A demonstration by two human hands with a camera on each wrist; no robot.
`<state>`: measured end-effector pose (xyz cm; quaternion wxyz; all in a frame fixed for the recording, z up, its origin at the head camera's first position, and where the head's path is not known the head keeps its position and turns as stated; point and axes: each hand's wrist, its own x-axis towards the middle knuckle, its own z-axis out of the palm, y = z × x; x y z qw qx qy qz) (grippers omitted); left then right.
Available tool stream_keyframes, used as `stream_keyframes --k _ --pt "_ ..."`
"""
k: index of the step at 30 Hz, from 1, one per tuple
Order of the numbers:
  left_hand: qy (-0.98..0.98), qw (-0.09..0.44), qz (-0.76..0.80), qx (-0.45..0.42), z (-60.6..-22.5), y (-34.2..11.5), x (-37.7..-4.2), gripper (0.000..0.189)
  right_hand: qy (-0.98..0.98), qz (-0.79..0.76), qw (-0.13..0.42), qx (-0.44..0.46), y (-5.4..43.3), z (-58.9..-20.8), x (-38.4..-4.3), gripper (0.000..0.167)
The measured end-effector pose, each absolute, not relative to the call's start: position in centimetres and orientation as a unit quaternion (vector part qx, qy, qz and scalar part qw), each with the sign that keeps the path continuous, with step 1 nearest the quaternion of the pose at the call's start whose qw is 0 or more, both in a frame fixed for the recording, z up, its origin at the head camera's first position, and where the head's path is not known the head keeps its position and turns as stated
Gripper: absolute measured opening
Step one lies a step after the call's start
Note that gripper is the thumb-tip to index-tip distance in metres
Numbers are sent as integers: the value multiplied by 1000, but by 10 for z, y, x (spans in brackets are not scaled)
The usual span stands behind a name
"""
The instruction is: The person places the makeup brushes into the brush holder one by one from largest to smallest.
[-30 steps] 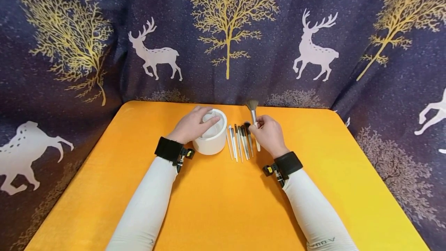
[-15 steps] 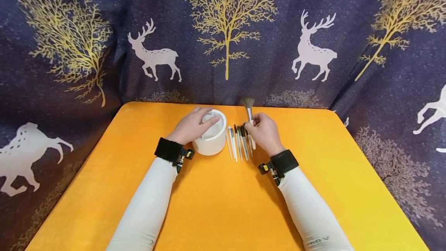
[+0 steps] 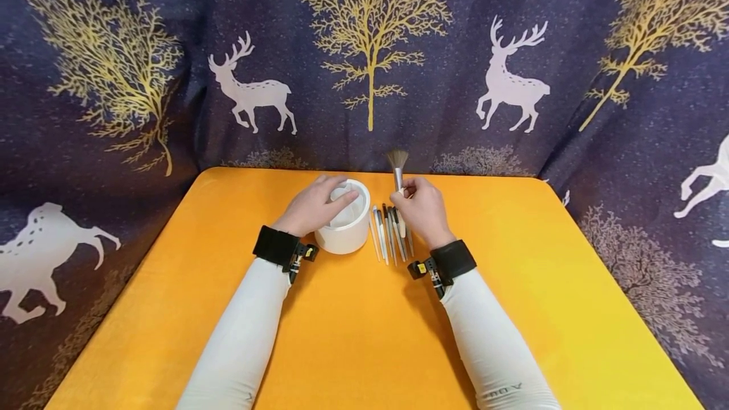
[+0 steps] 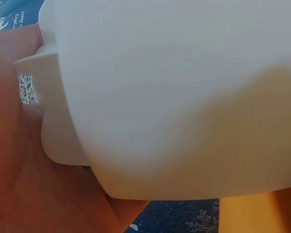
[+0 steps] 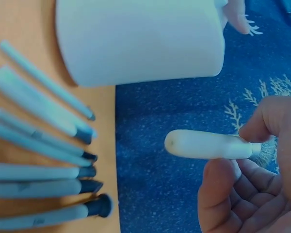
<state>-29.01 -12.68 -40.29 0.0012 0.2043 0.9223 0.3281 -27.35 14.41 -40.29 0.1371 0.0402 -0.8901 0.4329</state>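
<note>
A white round brush holder (image 3: 343, 238) with inner dividers stands near the back of the table. My left hand (image 3: 312, 209) grips its left side, thumb over the rim; the far fingers are partly hidden behind the wall. In the left wrist view the holder's smooth wall (image 4: 174, 97) fills most of the picture. My right hand (image 3: 424, 212) pinches a large makeup brush by its pale handle, the fluffy brown-grey bristles of the brush (image 3: 397, 160) pointing up and away. In the right wrist view the handle's rounded end (image 5: 194, 144) points toward the row of brushes and the holder.
Several slimmer makeup brushes (image 3: 382, 239) lie side by side on the orange table (image 3: 353, 334), just right of the holder and partly under my right hand. Behind the table's back edge hangs a dark blue curtain (image 3: 364, 150) with trees and deer.
My right hand has moved left with the large makeup brush, over the lying brushes and closer to the holder. The left hand and holder have stayed in place.
</note>
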Motion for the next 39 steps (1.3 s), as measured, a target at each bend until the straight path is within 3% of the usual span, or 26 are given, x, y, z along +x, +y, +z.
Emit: stream_keyframes --k 16,30,39 --pt "923 5 327 204 -403 -124 -289 89 -850 503 148 55 142 -394 -269 33" --pt "916 9 345 204 -403 -128 -291 86 -816 526 214 110 141 -403 -279 30" --pt "912 16 356 204 -406 -131 -292 86 -811 525 227 125 137 -402 -278 27"
